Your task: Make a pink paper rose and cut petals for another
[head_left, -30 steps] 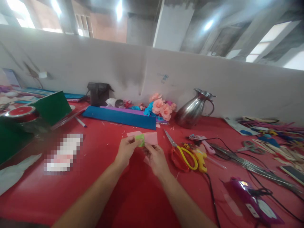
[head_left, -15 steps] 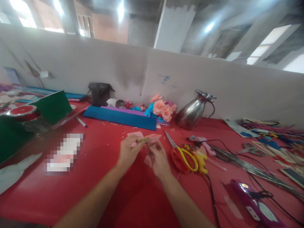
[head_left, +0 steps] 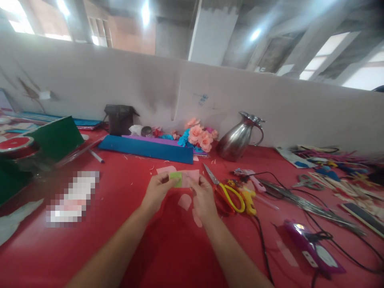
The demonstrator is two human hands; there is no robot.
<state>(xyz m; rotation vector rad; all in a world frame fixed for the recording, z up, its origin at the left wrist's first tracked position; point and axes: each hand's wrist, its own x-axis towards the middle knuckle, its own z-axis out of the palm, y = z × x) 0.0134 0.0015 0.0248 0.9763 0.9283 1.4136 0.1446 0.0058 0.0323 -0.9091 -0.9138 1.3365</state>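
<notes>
Across the red table [head_left: 90,248], backed by a white partition [head_left: 90,80], craft goods are spread: a green board [head_left: 57,138] at the left, a long blue foam sheet [head_left: 145,149] at the back with paper flowers [head_left: 199,136] at its right end, and a steel jug [head_left: 238,138] just beside them. Yellow-handled scissors [head_left: 229,194] are laid near the right hand [head_left: 205,200], apart from it. Both hands are raised just above the table's middle. The left hand [head_left: 156,193] is closed in a pinch on a green piece [head_left: 176,179]. The right hand is likewise pinched shut on a pink piece [head_left: 192,177]. The two pieces are held touching, the green one overlapping the pink one's left end. Loose pink scraps [head_left: 184,201] are seen on the table beneath. Whether the pieces are stuck together cannot be told. For a clean hold, the pinches are best kept light and close to the overlap, so that the thin pieces are neither creased nor slid out of line.
</notes>
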